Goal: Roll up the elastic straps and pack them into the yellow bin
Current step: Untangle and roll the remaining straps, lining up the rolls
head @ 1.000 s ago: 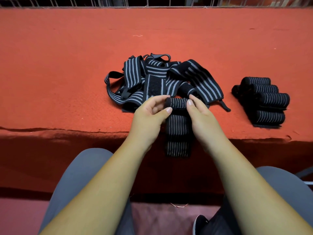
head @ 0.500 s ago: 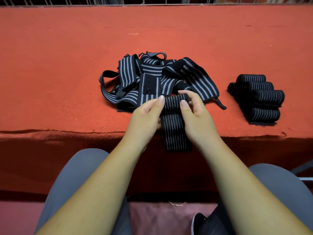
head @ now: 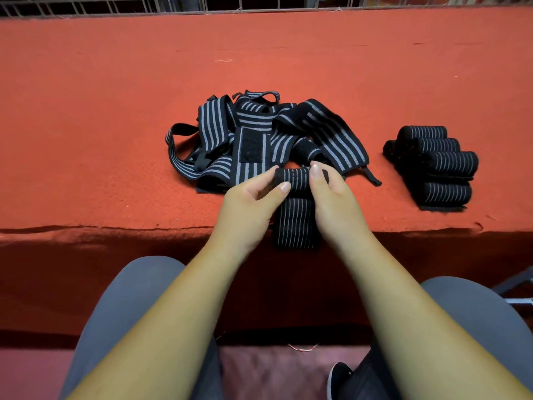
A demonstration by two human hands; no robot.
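**Four or so straps rolled, one in hand, a heap to go, no bin in sight**

Both hands are closed on the same elastic strap at the near edge of the red tabletop point(head: 86, 125). The left hand point(head: 248, 206) pinches the left end of the small roll point(head: 297, 177) between thumb and forefingers; the right hand point(head: 334, 200) presses down on its right end with the thumb on top. The roll is thin, so only a few turns look made. Its unrolled tail point(head: 294, 223) runs toward 6 o'clock and hangs over the tabletop's front edge.

Just beyond the hands, at 12 o'clock, lies a tangled heap of loose straps point(head: 259, 137), black with grey stripes, one with a dark hook-and-loop patch showing. How many are in it cannot be counted; several, at a guess.

At 2 o'clock, apart from the heap, a stack of finished rolls point(head: 435, 166) lies side by side; four or five seem to be there.

The yellow bin is nowhere in view, so no packing can be confirmed. As a judgement, the rolling is perhaps near half done, and the packing step appears not yet begun.
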